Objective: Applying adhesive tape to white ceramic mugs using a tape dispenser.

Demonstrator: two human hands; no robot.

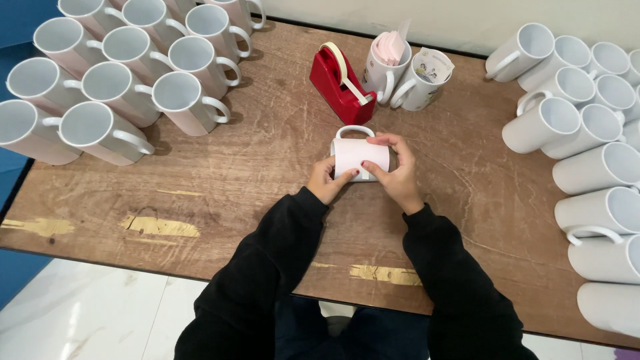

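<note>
- The paper sheet (361, 155) could slip or wrinkle, I judge, if either thumb eases off before it is fixed to the mug (354, 133).
- The mug lies on its side on the desk (267, 167), handle away from the person, just in front of the red tape dispenser (338, 80); it might roll against it.
- Left hand (327, 181): fingers curled shut on the mug's left end, thumb pressing the sheet.
- Right hand (399, 172): fingers arched over the right end, thumb pinning the sheet's edge.
- Both black sleeves (280, 247) reach forward, wrists low over the desk.
</note>
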